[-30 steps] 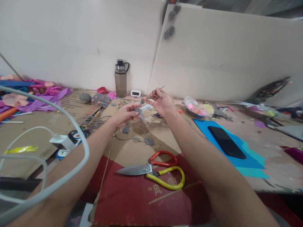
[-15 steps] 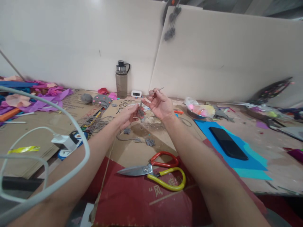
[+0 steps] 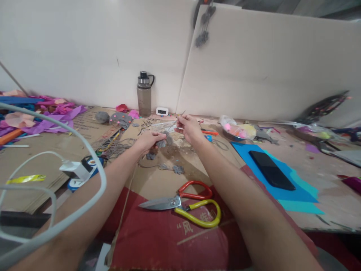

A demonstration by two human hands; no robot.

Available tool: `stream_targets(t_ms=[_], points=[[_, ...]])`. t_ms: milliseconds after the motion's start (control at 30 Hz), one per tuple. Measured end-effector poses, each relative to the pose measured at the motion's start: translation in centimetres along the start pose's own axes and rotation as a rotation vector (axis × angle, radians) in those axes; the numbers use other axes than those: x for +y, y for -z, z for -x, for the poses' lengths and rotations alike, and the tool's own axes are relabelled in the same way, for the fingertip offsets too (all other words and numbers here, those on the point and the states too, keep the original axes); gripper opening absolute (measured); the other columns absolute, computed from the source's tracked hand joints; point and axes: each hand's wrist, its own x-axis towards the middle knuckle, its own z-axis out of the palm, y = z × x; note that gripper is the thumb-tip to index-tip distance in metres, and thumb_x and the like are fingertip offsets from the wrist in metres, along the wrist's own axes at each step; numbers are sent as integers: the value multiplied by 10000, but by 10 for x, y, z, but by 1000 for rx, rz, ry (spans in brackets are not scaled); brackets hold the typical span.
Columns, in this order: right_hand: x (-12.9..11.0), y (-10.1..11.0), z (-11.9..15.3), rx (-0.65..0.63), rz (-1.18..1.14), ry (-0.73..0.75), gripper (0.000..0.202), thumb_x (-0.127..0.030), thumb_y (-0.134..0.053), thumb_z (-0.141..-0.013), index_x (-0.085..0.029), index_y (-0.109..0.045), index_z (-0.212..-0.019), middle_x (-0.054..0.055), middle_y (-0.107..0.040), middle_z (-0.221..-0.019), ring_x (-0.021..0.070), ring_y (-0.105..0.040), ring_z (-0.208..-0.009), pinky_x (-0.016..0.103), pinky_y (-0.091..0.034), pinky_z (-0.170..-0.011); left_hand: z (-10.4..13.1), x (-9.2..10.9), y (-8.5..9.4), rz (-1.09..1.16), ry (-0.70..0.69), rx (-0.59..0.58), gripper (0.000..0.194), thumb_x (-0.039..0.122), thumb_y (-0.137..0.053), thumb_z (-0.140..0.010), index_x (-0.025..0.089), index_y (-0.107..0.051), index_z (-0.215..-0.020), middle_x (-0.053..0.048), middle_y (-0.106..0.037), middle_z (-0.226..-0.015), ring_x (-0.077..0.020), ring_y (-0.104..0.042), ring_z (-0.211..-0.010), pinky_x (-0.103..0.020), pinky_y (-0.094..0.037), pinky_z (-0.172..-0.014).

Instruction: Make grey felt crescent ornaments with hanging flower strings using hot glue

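At frame centre, the left hand point(image 3: 149, 140) has its grip pinched on a grey flower-shaped piece point(image 3: 161, 143); the right hand point(image 3: 189, 128) pinches one thin stick point(image 3: 183, 113). Lower centre holds one pair of scissors point(image 3: 177, 202).

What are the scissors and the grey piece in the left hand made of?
The scissors: metal blades, by their silvery gleam; handles perhaps plastic-coated, being smooth, glossy red and yellow. The grey piece: matte, possibly clay, too small to tell.

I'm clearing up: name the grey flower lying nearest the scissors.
The grey flower just beyond the red handle; a second flower lies farther back, by the left hand.
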Motion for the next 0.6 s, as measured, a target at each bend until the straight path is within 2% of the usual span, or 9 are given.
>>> stream_targets(t_ms=[133,233,333,467,600], points=[[19,2,-14,21,335,-10,151,-165,-564,-779,-184,-493,-646,-45,-557,-595,56,-443,-473,199,-435,-494,-2,-3,5,-156,173,24,219,303,-739,-668,135,-601,-636,-23,-597,-499,-76,-443,-365,-198,-211,-365],[34,1,-27,-40,542,3,146,-125,-552,-761,-179,-523,-629,-32,-579,-577,64,-439,-448,213,-417,-495,0,-1,10,-333,211,5,258,343,-738,-660,140,-600,-579,-44,-604,-477,-62,-366,-323,-209,-197,-368],[47,-2,-39,-83,699,58,125,-108,-565,-735,-174,-559,-629,-27,-598,-580,78,-473,-486,232,-430,-566,3,4,14,-469,237,7,285,360,-706,-686,142,-608,-530,-56,-609,-483,-67,-345,-316,-230,-226,-371],[59,-5,-47,-71,817,145,63,-148,-618,-707,-175,-598,-653,-23,-616,-627,105,-529,-593,247,-429,-650,1,6,19,-539,286,9,304,351,-687,-703,141,-607,-497,-64,-603,-468,-77,-363,-315,-230,-245,-369],[65,-7,-50,-63,841,137,52,-186,-638,-694,-181,-616,-647,-23,-609,-621,122,-542,-625,250,-409,-645,-2,4,22,-543,294,-11,310,337,-716,-674,136,-598,-469,-68,-592,-441,-73,-383,-296,-214,-269,-362]])
